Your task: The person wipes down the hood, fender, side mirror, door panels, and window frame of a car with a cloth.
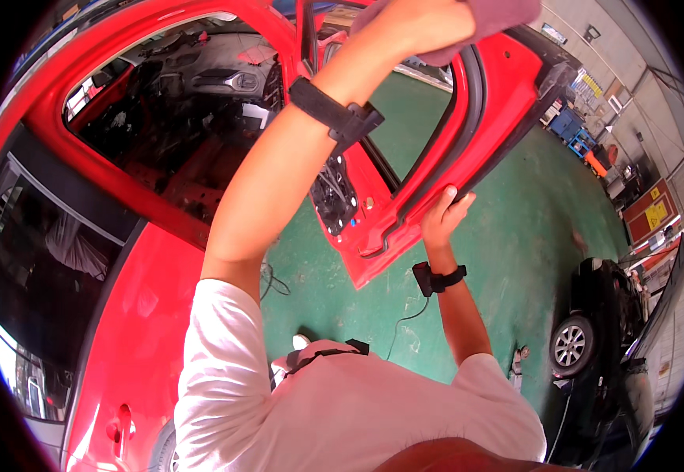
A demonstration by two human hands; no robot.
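Note:
A red car door (507,75) stands swung out from the red car body (141,307), with its window frame and black seal facing me. My left hand (440,27) is raised at the top of the view, over the upper part of the door. It holds a maroon cloth (507,14), which hides most of its fingers. Lower down, my right hand (442,222) grips the door's outer edge, its fingers partly hidden. Black bands circle my left forearm and right wrist. The inner door panel is off, showing black parts (334,193) on the door's inside.
The stripped car interior (188,102) lies to the left. A thin cable (409,316) hangs from my right wrist band. At the right stand a black car (593,346) and, farther off, blue tool carts (568,126) by the wall. The floor (507,228) is green.

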